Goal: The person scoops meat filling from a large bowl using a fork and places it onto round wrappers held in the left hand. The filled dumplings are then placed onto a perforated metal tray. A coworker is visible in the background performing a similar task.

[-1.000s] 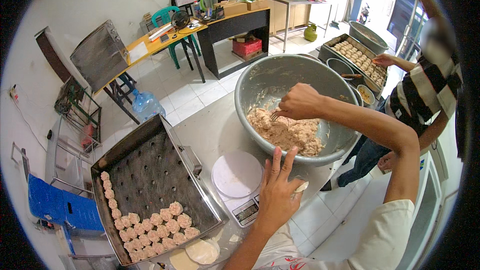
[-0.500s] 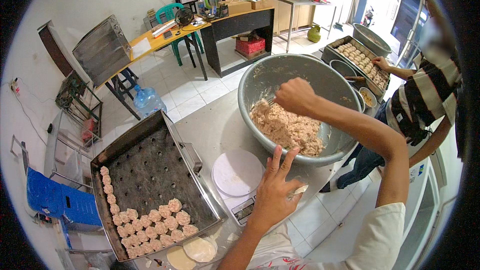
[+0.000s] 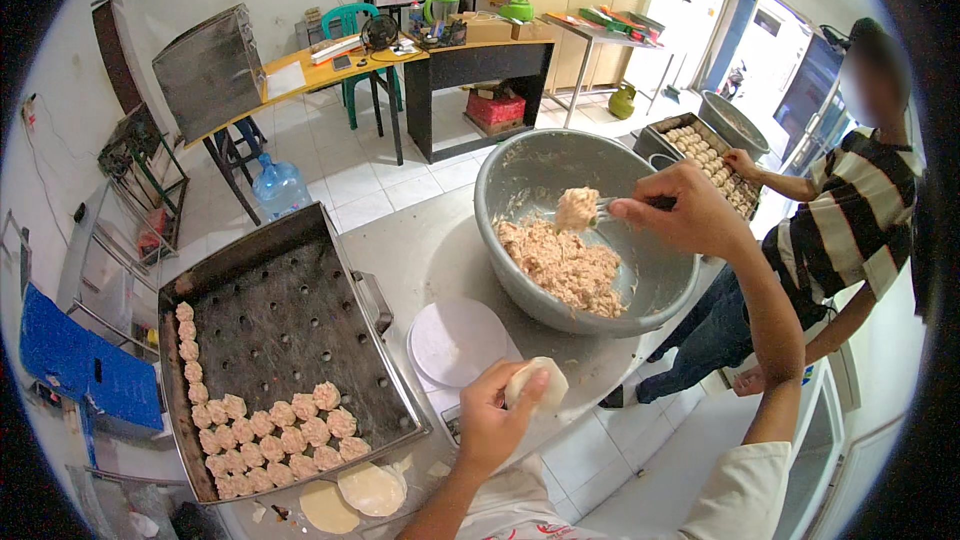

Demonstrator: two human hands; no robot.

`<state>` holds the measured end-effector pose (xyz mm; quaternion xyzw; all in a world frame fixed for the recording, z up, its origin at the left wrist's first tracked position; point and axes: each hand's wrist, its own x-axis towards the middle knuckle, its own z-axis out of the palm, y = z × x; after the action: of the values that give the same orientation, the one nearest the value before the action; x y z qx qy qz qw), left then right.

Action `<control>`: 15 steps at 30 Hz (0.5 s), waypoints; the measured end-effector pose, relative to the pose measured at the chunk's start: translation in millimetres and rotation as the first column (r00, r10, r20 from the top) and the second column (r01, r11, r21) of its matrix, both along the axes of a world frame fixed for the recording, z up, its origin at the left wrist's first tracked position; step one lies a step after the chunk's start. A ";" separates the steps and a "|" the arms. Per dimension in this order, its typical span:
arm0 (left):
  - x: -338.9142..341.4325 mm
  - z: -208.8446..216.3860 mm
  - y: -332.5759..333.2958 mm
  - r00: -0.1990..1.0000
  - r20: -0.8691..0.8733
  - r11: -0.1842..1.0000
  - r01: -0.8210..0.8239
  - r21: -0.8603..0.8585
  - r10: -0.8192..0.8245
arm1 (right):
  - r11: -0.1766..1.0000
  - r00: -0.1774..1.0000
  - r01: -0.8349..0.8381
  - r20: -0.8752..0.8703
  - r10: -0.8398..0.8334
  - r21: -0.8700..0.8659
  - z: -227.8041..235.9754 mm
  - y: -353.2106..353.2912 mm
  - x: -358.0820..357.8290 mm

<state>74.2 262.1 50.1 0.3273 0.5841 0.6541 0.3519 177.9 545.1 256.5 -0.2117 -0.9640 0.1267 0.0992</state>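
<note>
My right hand (image 3: 692,202) grips a dark-handled metal utensil (image 3: 604,206). A lump of pale pink minced filling (image 3: 576,210) covers its head, so its exact kind is hidden. This is held over a large grey bowl (image 3: 486,208), with more minced filling (image 3: 560,262) in its bottom. Nearer to me, my left hand (image 3: 488,422) is closed on a thin, pale round dumpling wrapper (image 3: 546,386), beside a scale with a round white plate (image 3: 455,342). On the left, a perforated metal tray (image 3: 285,305) carries rows of filled dumplings (image 3: 268,448).
Loose wrappers (image 3: 372,490) lie by the tray's near corner. On the right stands another person (image 3: 850,210), one hand at a tray of dumplings (image 3: 700,152). A blue water jug (image 3: 280,186) is on the floor behind my table (image 3: 400,240).
My right hand has risen out of the bowl to the right, lifting filling on the utensil. My left hand has moved down and left, its fingers closing on the wrapper. The view has shifted slightly.
</note>
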 end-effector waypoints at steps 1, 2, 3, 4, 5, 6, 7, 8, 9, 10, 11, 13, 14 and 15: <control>-1.5 -6.5 -4.6 0.981 0.191 0.999 0.034 0.016 -0.036 | 1.000 1.000 0.016 -0.002 -0.016 -0.014 6.0 -6.1 2.1; -2.8 -12.8 -8.2 0.924 0.375 0.997 0.061 0.036 -0.070 | 0.999 1.000 0.031 -0.004 -0.031 -0.027 10.5 -13.0 3.4; -4.0 -18.6 -11.1 0.813 0.580 0.999 0.050 0.021 -0.053 | 0.998 0.997 0.063 0.051 -0.062 -0.018 14.0 -20.3 4.6; -3.8 -23.2 -12.6 0.774 0.631 0.998 0.017 0.069 -0.056 | 0.998 0.998 -0.039 0.046 0.041 -0.047 15.7 -29.1 5.8; -4.6 -26.9 -13.2 0.730 0.682 0.995 -0.025 0.098 -0.049 | 0.991 0.991 -0.120 0.043 0.123 -0.066 15.5 -39.6 7.2; -4.8 -28.8 -13.2 0.690 0.723 0.989 -0.072 0.130 -0.045 | 0.985 0.985 -0.159 0.063 0.163 -0.062 15.0 -50.3 7.8; -5.3 -29.5 -13.4 0.700 0.714 0.992 -0.092 0.081 0.007 | 0.974 0.962 -0.225 0.152 0.226 -0.019 10.5 -64.0 8.8; -5.3 -28.5 -13.9 0.695 0.719 0.990 -0.083 0.112 -0.023 | 0.951 0.940 -0.309 0.140 0.310 -0.029 6.5 -77.1 9.6; -4.6 -26.5 -14.7 0.687 0.726 0.986 -0.089 0.140 -0.041 | 0.938 0.923 -0.344 0.175 0.344 -0.026 2.4 -91.8 12.2; -3.6 -23.6 -16.3 0.678 0.733 0.981 -0.094 0.169 -0.061 | 0.917 0.896 -0.398 0.212 0.391 -0.010 -2.0 -104.8 13.6; -2.6 -20.2 -18.7 0.610 0.787 0.973 -0.113 0.200 -0.091 | 0.921 0.892 -0.388 0.245 0.380 -0.018 -7.4 -113.9 12.8; 0.7 -13.4 -23.3 0.452 0.881 0.955 -0.172 0.240 -0.140 | 0.886 0.849 -0.464 0.279 0.449 -0.015 -16.3 -124.5 9.5; 3.0 -10.6 -25.2 0.414 0.890 0.945 -0.169 0.280 -0.190 | 0.902 0.854 -0.432 0.317 0.412 -0.008 -21.8 -126.3 5.8; 6.2 -8.4 -26.4 0.362 0.906 0.936 -0.183 0.302 -0.222 | 0.901 0.843 -0.433 0.350 0.408 -0.006 -26.1 -126.0 2.3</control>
<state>80.5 235.7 41.8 -0.0358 0.1507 0.8121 0.5626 180.2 419.2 230.4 -0.0102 -0.9931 0.0712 -0.0928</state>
